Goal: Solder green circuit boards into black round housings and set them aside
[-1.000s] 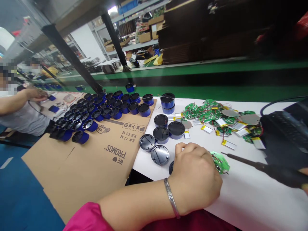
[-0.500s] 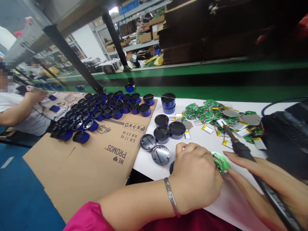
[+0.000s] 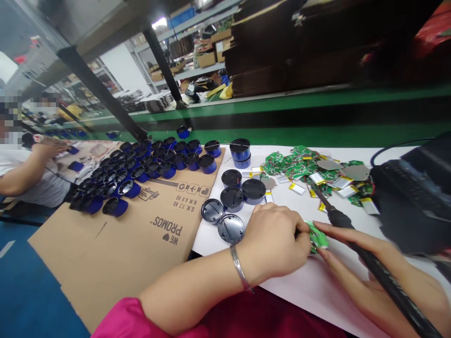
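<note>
On the white table, near its front edge: left hand curled knuckles-up, fingers closed on a small green circuit board, silver bracelet on the wrist, pink sleeve below. Just right of it, right hand stretched flat, fingertips touching the same board, a black soldering iron lying across the hand with its thin tip pointing up and away; whether the hand actually gripped the iron could not be told. Just left of the left hand, two round grey lids lying flat, and behind them three black-and-blue round cases, plus a stack of two farther back. Farther right, a loose heap of green boards mixed with small silver battery packs. At far right, a dark box with a black cable. To the left, a flat sheet of brown cardboard printed with upside-down lettering, bearing rows of more blue cases. At the far left edge, another person's arm at a neighbouring spot.
</note>
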Demonstrator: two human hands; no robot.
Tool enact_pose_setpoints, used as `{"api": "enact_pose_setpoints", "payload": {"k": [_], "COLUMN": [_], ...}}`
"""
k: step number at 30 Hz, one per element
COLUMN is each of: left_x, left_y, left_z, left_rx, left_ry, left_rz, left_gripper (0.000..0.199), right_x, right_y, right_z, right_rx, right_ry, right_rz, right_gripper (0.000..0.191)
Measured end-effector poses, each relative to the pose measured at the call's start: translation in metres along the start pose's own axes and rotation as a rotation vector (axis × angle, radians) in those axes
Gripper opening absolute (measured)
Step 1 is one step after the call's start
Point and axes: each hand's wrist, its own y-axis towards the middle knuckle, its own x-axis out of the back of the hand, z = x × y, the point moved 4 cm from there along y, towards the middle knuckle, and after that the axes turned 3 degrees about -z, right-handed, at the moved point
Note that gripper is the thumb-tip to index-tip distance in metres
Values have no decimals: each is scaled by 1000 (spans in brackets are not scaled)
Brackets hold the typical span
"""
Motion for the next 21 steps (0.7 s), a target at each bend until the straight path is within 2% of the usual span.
{"api": "enact_pose_setpoints", "payload": {"k": [3,9,21], "left_x": [0,2,4], "left_y": [8,14,17], "left_z": [3,3,4], "left_rx": [15,84,61], "left_ry": [-36,-131,-122], "left_rz": [16,80,98], "left_gripper": [13,11,13], "right_x": [-1,-2,-2], "right_y": [-6,-9,-8], "right_z": [-2,-5,-1], "right_rx": [37,19,3], "right_ry": [23,9,14], "right_rz": [21,11,-18], "right_gripper": [37,36,35]}}
